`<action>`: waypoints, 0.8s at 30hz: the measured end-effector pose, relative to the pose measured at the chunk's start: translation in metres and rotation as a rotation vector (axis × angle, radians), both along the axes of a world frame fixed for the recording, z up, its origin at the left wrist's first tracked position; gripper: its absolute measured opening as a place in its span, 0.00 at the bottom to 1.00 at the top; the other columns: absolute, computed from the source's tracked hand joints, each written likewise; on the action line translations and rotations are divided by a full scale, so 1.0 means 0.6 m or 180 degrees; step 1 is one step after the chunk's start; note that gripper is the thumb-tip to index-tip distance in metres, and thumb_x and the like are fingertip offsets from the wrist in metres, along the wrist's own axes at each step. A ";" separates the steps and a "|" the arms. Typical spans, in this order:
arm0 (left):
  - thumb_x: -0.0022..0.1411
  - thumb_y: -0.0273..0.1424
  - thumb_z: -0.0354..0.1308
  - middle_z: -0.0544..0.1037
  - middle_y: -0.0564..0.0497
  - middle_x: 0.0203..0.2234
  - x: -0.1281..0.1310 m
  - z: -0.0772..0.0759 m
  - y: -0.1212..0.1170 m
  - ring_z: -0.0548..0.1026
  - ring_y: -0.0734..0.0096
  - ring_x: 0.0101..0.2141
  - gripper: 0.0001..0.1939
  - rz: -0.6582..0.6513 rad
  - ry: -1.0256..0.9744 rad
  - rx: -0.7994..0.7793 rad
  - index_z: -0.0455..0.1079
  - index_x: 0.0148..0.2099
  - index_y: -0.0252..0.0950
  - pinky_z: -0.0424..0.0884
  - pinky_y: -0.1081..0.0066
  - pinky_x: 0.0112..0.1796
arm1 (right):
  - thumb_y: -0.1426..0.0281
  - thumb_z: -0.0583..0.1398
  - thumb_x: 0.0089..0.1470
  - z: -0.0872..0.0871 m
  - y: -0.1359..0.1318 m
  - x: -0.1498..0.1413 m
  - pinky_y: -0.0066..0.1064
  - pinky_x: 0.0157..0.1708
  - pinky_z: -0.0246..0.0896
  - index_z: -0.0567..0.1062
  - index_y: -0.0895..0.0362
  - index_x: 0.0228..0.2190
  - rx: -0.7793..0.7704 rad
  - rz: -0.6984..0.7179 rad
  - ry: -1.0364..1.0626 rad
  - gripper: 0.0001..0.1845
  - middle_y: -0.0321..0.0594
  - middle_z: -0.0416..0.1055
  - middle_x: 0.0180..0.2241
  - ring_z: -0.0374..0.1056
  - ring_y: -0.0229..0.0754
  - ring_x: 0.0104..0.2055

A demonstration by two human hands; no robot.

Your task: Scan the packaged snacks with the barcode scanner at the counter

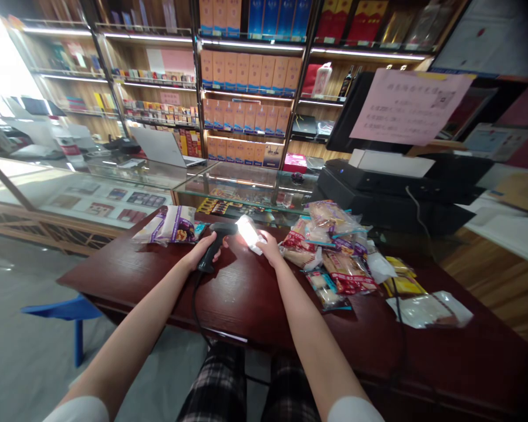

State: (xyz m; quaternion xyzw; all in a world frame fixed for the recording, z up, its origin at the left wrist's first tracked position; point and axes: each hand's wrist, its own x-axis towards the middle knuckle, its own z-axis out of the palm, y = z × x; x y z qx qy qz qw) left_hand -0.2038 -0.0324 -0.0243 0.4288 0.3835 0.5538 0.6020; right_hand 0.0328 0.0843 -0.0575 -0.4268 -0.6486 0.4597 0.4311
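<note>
My left hand [205,251] is wrapped round the grip of a black handheld barcode scanner [210,255]. The scanner's head points right, and its bright light falls on a small snack packet [247,232] pinched in my right hand [268,248]. Glare washes out the packet's print. Close to the right hand lies a heap of packaged snacks [345,258] in red, purple and clear wrappers. Left of the scanner, a few purple and white snack packets [171,225] rest on the dark wooden table [242,293].
A black cable [195,305] hangs from the scanner over the table's front edge. Yellow packets [402,275] and a clear packet [431,309] lie at the right. Beyond stand a glass counter [242,186], a laptop [161,146] and a black monitor [349,111]. A blue stool [66,309] stands at the left.
</note>
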 end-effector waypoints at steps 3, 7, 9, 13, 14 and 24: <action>0.61 0.54 0.60 0.77 0.45 0.27 -0.005 -0.004 0.002 0.68 0.75 0.16 0.32 -0.0051 0.0161 -0.0083 0.73 0.48 0.26 0.65 0.74 0.15 | 0.71 0.63 0.41 -0.001 0.000 -0.002 0.41 0.52 0.69 0.77 0.58 0.51 -0.0037 0.0044 0.0091 0.31 0.45 0.78 0.48 0.74 0.49 0.48; 0.61 0.56 0.58 0.73 0.50 0.20 -0.004 -0.005 0.001 0.68 0.75 0.16 0.33 -0.0096 0.0260 -0.0090 0.73 0.46 0.27 0.64 0.75 0.16 | 0.72 0.63 0.40 0.002 -0.001 -0.002 0.41 0.52 0.68 0.76 0.60 0.51 -0.0013 0.0059 0.0066 0.32 0.47 0.78 0.49 0.74 0.50 0.49; 0.62 0.53 0.60 0.76 0.47 0.26 0.000 -0.002 -0.001 0.68 0.76 0.16 0.31 -0.0030 0.0182 0.0044 0.72 0.48 0.27 0.65 0.75 0.16 | 0.73 0.62 0.40 0.004 -0.002 0.000 0.41 0.52 0.68 0.76 0.61 0.52 0.0043 0.0036 -0.0038 0.33 0.47 0.78 0.49 0.73 0.50 0.49; 0.61 0.51 0.62 0.78 0.45 0.33 0.003 0.004 -0.003 0.69 0.77 0.17 0.29 0.0030 0.0149 0.0063 0.72 0.48 0.28 0.66 0.74 0.15 | 0.74 0.60 0.40 0.004 -0.003 0.001 0.39 0.51 0.69 0.76 0.59 0.53 0.0065 0.0013 -0.0111 0.33 0.44 0.78 0.48 0.73 0.50 0.48; 0.61 0.52 0.62 0.78 0.45 0.33 0.003 0.005 -0.004 0.69 0.77 0.17 0.29 0.0037 0.0148 0.0021 0.72 0.48 0.28 0.66 0.74 0.16 | 0.73 0.60 0.41 0.004 -0.003 0.001 0.39 0.50 0.69 0.74 0.59 0.55 0.0076 0.0015 -0.0118 0.35 0.44 0.78 0.48 0.73 0.49 0.47; 0.61 0.51 0.62 0.75 0.48 0.20 -0.003 0.017 -0.010 0.71 0.71 0.17 0.31 0.0370 0.0060 -0.0116 0.74 0.50 0.26 0.65 0.75 0.17 | 0.82 0.48 0.53 0.019 -0.029 0.001 0.39 0.63 0.58 0.78 0.58 0.51 0.1554 -0.0447 -0.1214 0.29 0.51 0.67 0.57 0.65 0.48 0.59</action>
